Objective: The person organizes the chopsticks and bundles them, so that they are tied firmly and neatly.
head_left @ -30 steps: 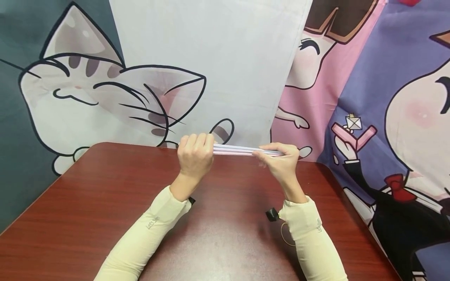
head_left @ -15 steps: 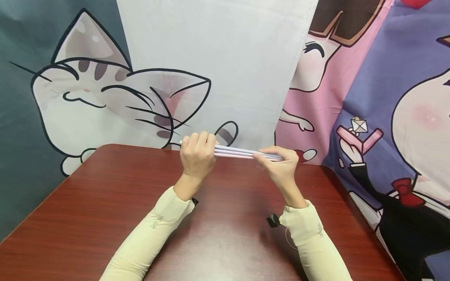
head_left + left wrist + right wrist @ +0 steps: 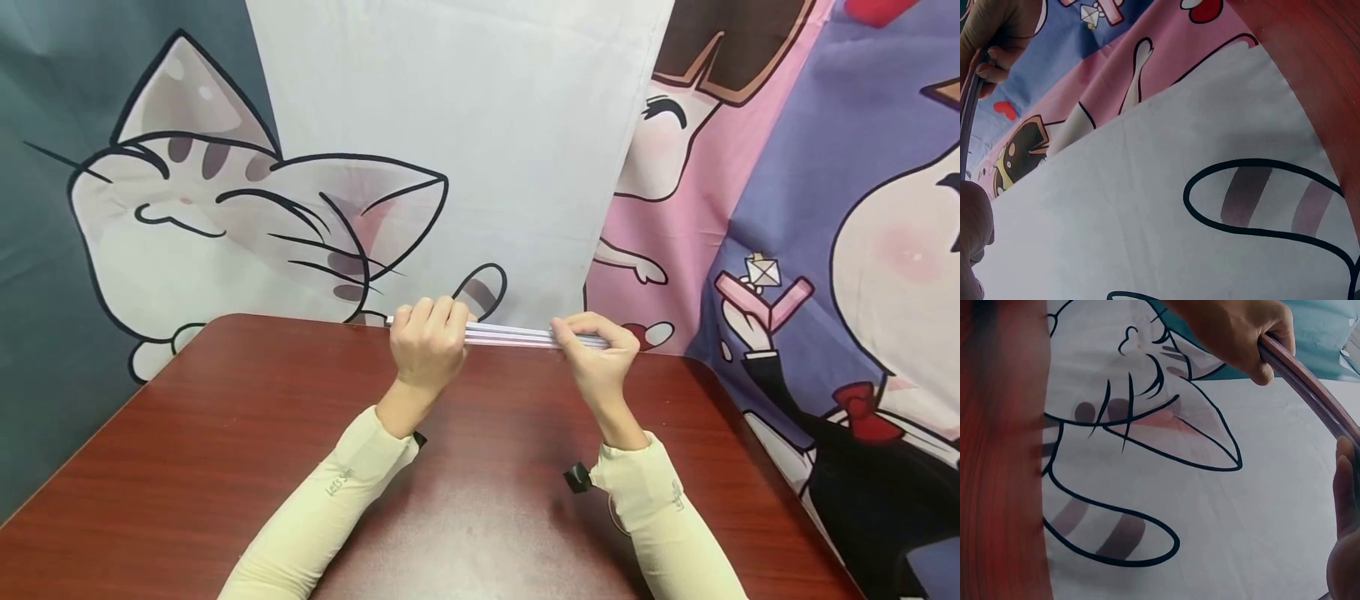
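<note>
Both hands hold a slim bundle of long strips [image 3: 510,335] with pale white, lilac and pink edges, raised over the far side of the table. The left hand [image 3: 427,346] wraps its fingers round the left end, and a short tip pokes out beyond it. At the other end the right hand [image 3: 600,358] pinches the bundle between thumb and bent fingers. In the right wrist view the bundle [image 3: 1310,381] runs slightly bowed between the hands. The left wrist view catches only a sliver of the bundle [image 3: 967,112] at its edge. I cannot tell what the strips are.
A glossy red-brown table [image 3: 480,467] lies under the forearms. Behind it hangs a cartoon-printed cloth [image 3: 465,150], close to the far edge. Small black devices, such as the right one [image 3: 577,477], sit at the cream sleeve cuffs [image 3: 637,475].
The whole head view has shifted slightly. The right hand's fingers have bent more and its thumb has moved along the bundle. Both hands keep hold, and the bundle lies a little more level.
</note>
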The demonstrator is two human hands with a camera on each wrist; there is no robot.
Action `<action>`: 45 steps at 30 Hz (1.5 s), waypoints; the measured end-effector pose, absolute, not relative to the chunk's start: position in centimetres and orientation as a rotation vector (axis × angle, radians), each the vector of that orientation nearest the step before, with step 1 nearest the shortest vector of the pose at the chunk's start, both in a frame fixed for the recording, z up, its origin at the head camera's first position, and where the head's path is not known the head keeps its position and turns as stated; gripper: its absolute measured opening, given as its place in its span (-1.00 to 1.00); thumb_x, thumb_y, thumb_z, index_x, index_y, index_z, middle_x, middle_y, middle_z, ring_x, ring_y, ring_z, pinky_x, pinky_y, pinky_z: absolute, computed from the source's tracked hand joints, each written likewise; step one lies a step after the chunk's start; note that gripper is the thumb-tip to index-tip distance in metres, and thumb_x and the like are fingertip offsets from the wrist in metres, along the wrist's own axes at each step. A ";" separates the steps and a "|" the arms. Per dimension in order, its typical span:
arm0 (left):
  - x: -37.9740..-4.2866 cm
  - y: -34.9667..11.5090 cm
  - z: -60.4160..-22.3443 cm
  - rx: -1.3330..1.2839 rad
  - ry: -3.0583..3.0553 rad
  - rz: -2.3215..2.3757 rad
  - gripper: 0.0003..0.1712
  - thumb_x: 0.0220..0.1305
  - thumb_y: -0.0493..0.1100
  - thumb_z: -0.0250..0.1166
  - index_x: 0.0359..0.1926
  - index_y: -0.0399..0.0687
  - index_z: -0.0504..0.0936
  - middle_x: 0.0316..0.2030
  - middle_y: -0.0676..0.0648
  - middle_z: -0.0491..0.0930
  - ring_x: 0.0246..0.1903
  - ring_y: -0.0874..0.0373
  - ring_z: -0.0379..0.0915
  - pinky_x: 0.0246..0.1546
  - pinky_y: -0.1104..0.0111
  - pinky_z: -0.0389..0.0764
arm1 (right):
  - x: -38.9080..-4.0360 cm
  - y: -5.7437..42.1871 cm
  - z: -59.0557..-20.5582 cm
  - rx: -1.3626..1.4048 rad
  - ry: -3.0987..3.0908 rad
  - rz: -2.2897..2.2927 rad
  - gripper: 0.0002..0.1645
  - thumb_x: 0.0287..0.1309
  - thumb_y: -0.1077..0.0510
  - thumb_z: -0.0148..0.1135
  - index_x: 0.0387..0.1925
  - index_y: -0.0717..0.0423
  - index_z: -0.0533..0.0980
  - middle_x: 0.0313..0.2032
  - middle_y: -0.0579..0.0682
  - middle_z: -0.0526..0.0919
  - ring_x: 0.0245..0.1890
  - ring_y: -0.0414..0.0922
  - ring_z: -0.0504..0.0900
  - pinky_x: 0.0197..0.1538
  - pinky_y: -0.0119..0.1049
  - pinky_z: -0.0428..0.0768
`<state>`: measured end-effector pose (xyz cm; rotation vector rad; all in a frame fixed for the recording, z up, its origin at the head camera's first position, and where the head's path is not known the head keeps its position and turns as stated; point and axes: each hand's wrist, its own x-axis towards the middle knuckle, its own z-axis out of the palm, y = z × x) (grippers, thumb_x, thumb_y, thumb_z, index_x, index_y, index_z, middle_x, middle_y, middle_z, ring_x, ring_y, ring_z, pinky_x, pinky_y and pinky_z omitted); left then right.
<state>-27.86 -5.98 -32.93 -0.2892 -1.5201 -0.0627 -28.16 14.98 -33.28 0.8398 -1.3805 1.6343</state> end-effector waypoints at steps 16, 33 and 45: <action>-27.9 -6.5 -32.6 -0.256 -1.611 -0.038 -0.76 0.19 -0.35 0.12 -0.60 -0.09 0.36 -0.59 -0.04 0.32 -0.58 0.02 0.23 -0.43 0.20 0.23 | -27.9 17.0 -32.5 0.974 -1.702 1.717 -0.66 -0.08 0.52 0.36 -0.18 0.54 0.51 -0.31 0.10 0.75 -0.54 -0.16 0.69 -0.55 -0.33 0.62; -27.9 -6.9 -32.1 -0.242 -1.567 -0.081 -0.66 0.25 -0.19 0.17 -0.66 -0.10 0.38 -0.60 -0.04 0.35 -0.57 -0.02 0.26 -0.45 0.18 0.25 | -27.7 18.5 -31.3 1.024 -2.070 1.405 -0.76 -0.26 0.46 0.56 -0.44 0.26 0.69 -0.78 0.03 0.55 -0.88 -0.11 0.43 -0.73 -0.42 0.39; -27.8 -7.4 -31.7 -0.245 -1.590 -0.074 -0.69 0.25 -0.23 0.12 -0.64 -0.11 0.37 -0.59 -0.07 0.32 -0.56 -0.03 0.25 -0.43 0.20 0.24 | -27.5 26.8 -32.2 1.040 -2.314 1.547 -0.57 0.08 0.25 0.43 -0.01 0.36 0.58 -0.32 -0.09 0.69 -0.36 -0.25 0.64 -0.39 -0.41 0.56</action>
